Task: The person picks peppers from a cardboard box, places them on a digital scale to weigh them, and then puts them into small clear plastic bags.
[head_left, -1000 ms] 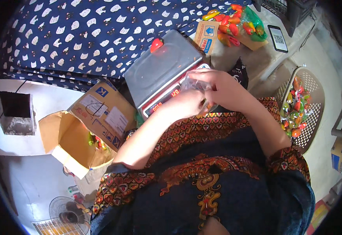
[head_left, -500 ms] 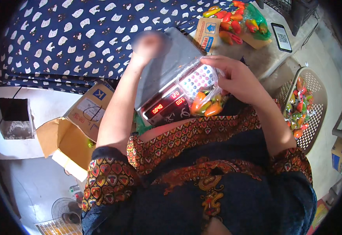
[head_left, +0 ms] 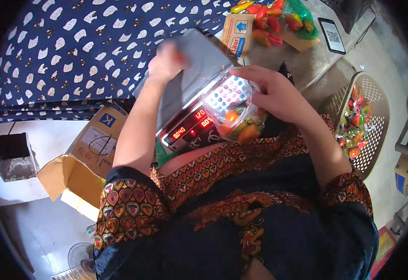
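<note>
Scale (head_left: 199,84) unmoved — right hand (head_left: 278,93) still gripping sweets bag (head_left: 241,121); left hand (head_left: 166,60) blurred, grip unclear.

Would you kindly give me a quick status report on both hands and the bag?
Left hand blurred at the scale platter, grip unclear. Right hand holds the clear bag of small fruit-shaped pieces over the scale keypad. Nothing blocking.

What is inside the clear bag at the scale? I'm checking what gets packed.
The clear bag shows orange and green candy-like pieces. The right hand covers its far end, so the contents there are hidden. It lies over the scale's keypad.
</note>
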The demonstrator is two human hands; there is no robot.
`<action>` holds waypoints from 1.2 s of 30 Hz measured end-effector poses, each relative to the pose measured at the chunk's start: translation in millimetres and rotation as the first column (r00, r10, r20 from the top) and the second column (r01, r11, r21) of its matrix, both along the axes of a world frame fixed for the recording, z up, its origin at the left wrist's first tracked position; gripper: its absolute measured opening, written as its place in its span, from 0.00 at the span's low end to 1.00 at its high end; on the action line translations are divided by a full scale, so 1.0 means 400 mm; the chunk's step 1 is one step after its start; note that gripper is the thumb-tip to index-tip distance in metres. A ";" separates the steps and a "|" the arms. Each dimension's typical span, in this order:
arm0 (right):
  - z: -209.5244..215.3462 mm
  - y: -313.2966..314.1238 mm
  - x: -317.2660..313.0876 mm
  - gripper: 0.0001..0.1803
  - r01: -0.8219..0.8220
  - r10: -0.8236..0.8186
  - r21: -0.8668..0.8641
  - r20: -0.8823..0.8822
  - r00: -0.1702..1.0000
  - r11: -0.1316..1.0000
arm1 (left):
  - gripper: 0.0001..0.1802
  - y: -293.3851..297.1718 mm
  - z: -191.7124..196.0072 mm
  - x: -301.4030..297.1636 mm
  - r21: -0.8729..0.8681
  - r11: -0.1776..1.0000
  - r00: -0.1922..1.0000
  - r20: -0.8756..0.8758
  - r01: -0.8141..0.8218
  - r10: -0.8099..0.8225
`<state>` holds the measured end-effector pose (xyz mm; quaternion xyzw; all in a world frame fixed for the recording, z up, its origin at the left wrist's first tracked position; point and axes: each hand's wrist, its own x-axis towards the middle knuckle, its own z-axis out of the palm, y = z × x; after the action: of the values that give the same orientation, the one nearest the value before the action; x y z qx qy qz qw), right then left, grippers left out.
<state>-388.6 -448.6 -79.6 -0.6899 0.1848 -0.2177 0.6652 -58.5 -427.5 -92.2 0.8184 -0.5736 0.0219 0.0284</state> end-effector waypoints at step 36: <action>0.044 0.041 -0.022 0.21 0.096 -0.043 -0.353 0.156 0.987 0.931 | 0.10 0.273 0.281 -0.448 0.254 0.782 0.731 -0.592 0.570 -0.341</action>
<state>-397.4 -432.2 -61.8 -0.7751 0.1172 -0.3211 0.5314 -237.7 -318.4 20.4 0.6085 -0.7221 -0.3290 0.0090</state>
